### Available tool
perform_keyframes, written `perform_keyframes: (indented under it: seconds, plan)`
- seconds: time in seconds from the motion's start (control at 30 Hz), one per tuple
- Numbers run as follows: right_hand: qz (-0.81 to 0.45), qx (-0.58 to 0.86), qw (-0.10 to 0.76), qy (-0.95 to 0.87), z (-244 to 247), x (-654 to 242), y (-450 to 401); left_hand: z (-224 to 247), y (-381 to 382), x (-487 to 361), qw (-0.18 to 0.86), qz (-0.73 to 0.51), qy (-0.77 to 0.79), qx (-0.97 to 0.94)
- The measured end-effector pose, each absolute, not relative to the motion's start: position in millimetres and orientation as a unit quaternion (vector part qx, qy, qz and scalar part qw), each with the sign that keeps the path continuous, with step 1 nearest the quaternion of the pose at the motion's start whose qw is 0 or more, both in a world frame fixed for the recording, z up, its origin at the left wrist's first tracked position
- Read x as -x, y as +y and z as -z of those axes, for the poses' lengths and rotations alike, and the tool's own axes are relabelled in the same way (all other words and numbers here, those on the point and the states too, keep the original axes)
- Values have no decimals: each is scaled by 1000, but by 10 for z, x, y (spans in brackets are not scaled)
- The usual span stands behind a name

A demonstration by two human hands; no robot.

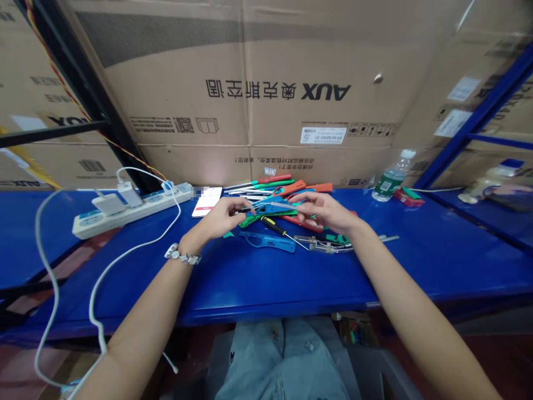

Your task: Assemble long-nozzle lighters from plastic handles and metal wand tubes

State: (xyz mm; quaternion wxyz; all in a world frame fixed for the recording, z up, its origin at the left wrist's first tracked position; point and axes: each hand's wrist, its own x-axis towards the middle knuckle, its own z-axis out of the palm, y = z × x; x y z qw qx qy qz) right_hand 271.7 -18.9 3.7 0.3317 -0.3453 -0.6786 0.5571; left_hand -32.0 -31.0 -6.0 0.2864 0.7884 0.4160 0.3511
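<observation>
Over the blue table [250, 283], my left hand [225, 215] is closed at the left side of a pile, its fingertips pinching something dark and too small to name. My right hand [325, 211] pinches a thin pale strip [283, 206] that points left toward the other hand. Beneath and behind both hands lie orange, red, green and blue plastic lighter-like casings, such as an orange casing [290, 188]. Nearer me rest a blue casing [268, 241], a yellow-and-black screwdriver [273, 225] and clear parts with wires [322, 248].
A white power strip [125, 214] with chargers and cables lies at the left, near a phone [207, 201]. To the right are a water bottle [392, 178] and a red box [408, 198]. Large cardboard [270, 50] stands behind the table.
</observation>
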Motion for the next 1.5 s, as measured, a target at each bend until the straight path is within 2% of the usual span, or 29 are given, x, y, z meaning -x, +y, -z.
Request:
perform_keyframes:
  seconds: [0.27, 0.4, 0.5, 0.57, 0.77, 0.93, 1.03, 1.2, 1.27, 1.5]
  plan:
    - [-656, 273, 455, -536, -58, -2566, -258, 70, -529, -8, 312, -332, 369, -810]
    - [-613, 257, 539, -517, -80, -2408, -205, 104, -536, -8, 372, -340, 343, -793]
    - [-555, 267, 564, -551, -206, -2270, -130, 104, -494, 6, 429, -379, 295, -765]
    - [-522, 284, 556, -582, -322, -2156, -86, 74, -475, -20, 435, -427, 293, -736]
    - [-464, 307, 471, -684, -459, -1745, -21, -19, -501, -115, 333, -516, 365, -700]
    - [-430, 320, 452, -714, -279, -1621, -25, 67, -456, -71, 415, -479, 367, -680]
    - [-427, 295, 446, -729, -124, -1736, -87, 92, -420, -38, 423, -495, 348, -675]
    - [-386, 305, 321, -809, 157, -2054, -302, 62, -398, 26, 415, -542, 338, -648]
    - [-349, 325, 305, -824, 236, -2141, -389, 53, -393, 46, 423, -563, 332, -627]
    - [-475, 323, 304, -760, 316, -2279, -515, 56, -410, 74, 470, -594, 350, -551]
